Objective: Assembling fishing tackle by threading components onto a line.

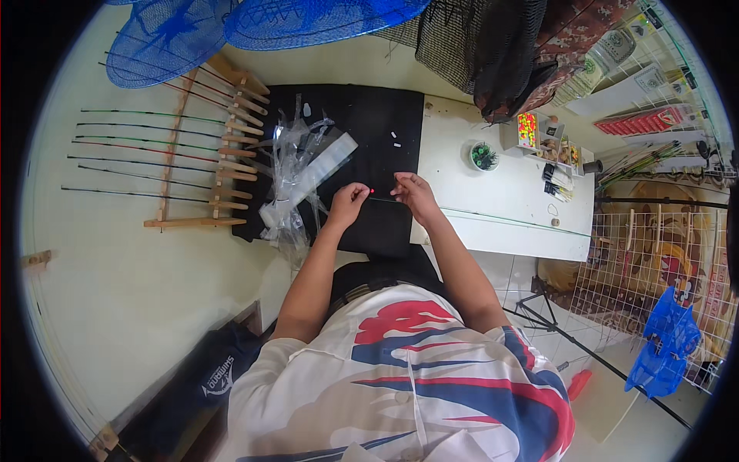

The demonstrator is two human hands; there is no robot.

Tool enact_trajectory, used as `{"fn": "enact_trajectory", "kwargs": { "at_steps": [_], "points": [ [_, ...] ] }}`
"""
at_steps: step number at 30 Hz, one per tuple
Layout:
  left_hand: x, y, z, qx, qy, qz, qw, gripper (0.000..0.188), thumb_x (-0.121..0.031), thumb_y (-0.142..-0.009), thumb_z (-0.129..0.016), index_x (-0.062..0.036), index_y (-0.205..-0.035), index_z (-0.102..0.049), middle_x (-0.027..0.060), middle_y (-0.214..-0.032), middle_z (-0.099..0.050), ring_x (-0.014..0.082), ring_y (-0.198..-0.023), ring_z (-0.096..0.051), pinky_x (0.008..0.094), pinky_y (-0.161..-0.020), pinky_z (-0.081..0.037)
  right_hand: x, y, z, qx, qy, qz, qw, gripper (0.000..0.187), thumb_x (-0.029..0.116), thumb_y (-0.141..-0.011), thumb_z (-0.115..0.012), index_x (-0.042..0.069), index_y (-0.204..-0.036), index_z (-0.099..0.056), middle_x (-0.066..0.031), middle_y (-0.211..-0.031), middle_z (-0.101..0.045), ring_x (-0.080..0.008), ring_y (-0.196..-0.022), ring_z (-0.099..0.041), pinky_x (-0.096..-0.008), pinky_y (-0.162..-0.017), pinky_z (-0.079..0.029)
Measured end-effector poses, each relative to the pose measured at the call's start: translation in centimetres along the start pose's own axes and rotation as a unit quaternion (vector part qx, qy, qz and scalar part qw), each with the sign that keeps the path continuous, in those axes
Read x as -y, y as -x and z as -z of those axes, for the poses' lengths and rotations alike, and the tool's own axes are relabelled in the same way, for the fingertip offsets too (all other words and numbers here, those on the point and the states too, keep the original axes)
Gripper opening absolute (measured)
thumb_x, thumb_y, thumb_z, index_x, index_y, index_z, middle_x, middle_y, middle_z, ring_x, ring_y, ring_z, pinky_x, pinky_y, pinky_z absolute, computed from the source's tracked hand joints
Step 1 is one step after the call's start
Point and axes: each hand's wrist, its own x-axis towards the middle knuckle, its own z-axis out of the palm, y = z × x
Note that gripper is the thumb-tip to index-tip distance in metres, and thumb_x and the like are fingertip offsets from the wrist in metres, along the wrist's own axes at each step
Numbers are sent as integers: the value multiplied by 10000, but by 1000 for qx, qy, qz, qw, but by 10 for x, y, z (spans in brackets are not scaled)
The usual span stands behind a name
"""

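Over the black mat (pixel 350 108), my left hand (pixel 349 206) is closed in a pinch, with a small red bead (pixel 372 191) just off its fingertips. A thin green rod (pixel 500 221) runs from beside those fingers, past my right hand, to the right along the white table. My right hand (pixel 416 198) has its thumb and forefinger pinched together and the other fingers curled; whatever lies between them is too small to make out. Beyond the hands lie two small white pieces (pixel 396 140). Clear plastic packaging (pixel 296 169) lies left of my left hand.
Several thin rods stand in a wooden rack (pixel 231 146) at left. On the white table (pixel 450 154) are a potted plant (pixel 483 156), a box of colourful beads (pixel 527 130) and small tools (pixel 556 182). Blue mesh covers (pixel 323 19) and dark nets (pixel 469 46) hang at the far side.
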Motion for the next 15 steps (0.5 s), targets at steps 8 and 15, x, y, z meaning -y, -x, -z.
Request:
{"fn": "enact_trajectory", "kwargs": {
  "at_steps": [8, 15],
  "points": [
    [-19, -3, -2, 18, -22, -76, 997, 144, -152, -886, -687, -18, -934, -673, 17, -733, -553, 109, -686, -493, 271, -644, -427, 4, 3, -11, 1, 140, 24, 990, 176, 171, -931, -652, 25, -1022, -689, 37, -736, -585, -43, -697, -542, -206, -623, -423],
    [-39, -4, 2, 58, -70, -125, 988, 124, -113, -935, -599, -23, -985, -667, 58, -823, -561, 140, -768, -503, 275, -719, -430, -11, -4, -15, -34, 262, 153, 952, 149, 143, -897, -670, 6, -946, -700, 31, -737, -630, -30, -662, -528, -202, -603, -412]
  ]
}}
